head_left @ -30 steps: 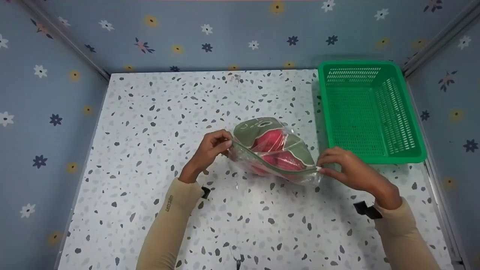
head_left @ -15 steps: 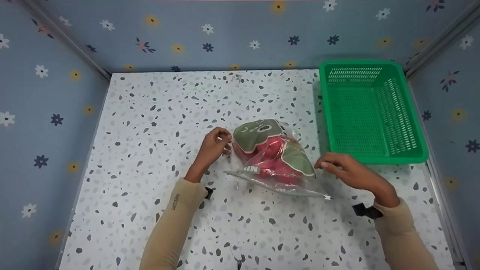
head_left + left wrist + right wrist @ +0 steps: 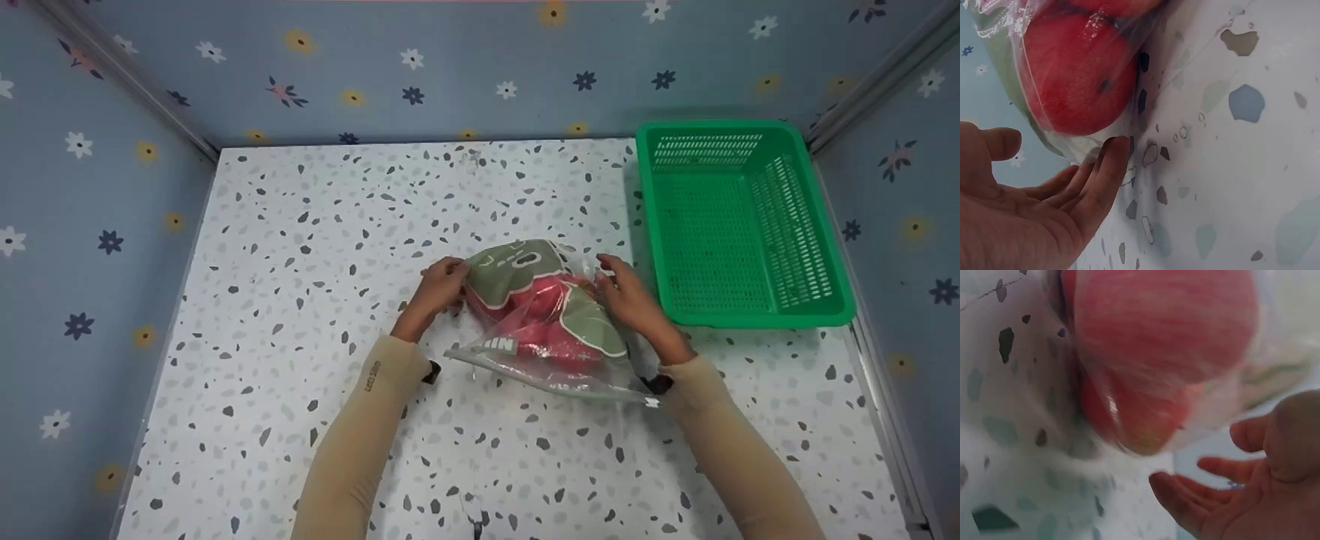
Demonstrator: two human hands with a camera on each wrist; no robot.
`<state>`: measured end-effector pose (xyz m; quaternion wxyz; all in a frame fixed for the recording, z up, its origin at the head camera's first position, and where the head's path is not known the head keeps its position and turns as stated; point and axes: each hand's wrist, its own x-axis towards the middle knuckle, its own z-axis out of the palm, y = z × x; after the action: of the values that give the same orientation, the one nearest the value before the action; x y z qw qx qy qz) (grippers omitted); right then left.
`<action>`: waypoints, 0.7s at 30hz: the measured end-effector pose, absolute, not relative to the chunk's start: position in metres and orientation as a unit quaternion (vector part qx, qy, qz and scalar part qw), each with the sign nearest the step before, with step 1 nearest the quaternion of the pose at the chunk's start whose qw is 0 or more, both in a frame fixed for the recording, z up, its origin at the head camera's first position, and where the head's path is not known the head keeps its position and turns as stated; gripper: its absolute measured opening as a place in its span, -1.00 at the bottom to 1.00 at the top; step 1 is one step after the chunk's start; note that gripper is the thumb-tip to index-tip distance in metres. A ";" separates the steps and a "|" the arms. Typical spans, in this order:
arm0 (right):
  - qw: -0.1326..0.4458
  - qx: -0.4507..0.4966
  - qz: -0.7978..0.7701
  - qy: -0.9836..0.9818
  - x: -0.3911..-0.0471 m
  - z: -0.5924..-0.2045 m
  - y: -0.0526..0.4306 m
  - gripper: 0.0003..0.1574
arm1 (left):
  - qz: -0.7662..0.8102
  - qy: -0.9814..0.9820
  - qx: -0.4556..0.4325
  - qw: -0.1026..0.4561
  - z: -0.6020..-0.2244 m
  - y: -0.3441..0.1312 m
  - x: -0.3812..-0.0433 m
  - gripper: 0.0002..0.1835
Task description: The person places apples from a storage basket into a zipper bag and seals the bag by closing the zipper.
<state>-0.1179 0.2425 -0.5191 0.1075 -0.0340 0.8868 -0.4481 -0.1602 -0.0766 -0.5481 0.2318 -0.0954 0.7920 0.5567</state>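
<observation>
A clear zip bag (image 3: 594, 322) with green printed patches lies mid-table, its zip edge towards me and a white slider at the right corner. Inside are several red, apple-like fruits (image 3: 1081, 79), pressed against the plastic. My left hand (image 3: 441, 285) is at the bag's left side, fingers loosely extended; in the left wrist view the fingertips are right at the bag's lower edge. On the other side, my right hand (image 3: 628, 301) has its fingers spread close to the bag. The right wrist view shows a gap between that thumb and the fingers, with nothing in it.
A green plastic basket (image 3: 834, 247) with slotted walls stands at the back right, close to the right side wall. The speckled white table (image 3: 330, 217) is bounded by blue flowered walls (image 3: 465, 45) at the back and both sides.
Both hands let go of the bag's zip edge, which dropped towards me. The right hand then moved forward and left to the bag's right side; the left hand came closer on its left.
</observation>
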 end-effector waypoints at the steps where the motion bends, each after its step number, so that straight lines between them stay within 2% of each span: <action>1: 0.116 -0.012 -0.452 0.884 -0.122 -0.523 0.240 -0.44 | 0.556 0.794 -0.093 0.228 -0.550 -0.076 -0.161 -0.53; 5: 0.164 0.079 -0.479 0.859 -0.140 -0.536 0.233 -0.39 | 0.565 0.792 -0.090 0.214 -0.555 -0.076 -0.161 -0.64; 10: 0.157 0.138 -0.481 0.852 -0.155 -0.549 0.229 -0.44 | 0.578 0.786 -0.084 0.202 -0.556 -0.077 -0.163 -0.76; 17: 0.137 0.113 -0.408 0.896 -0.161 -0.559 0.230 -0.69 | 0.589 0.786 -0.065 0.179 -0.553 -0.078 -0.166 -0.89; 21: 0.098 0.089 -0.400 0.907 -0.161 -0.556 0.230 -0.85 | 0.592 0.788 -0.053 0.160 -0.548 -0.078 -0.170 -0.89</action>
<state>-0.1613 0.2295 -0.5563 0.0977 0.0889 0.9069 -0.4002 -0.1695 -0.0779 -0.5483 0.1604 -0.0533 0.7880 0.5920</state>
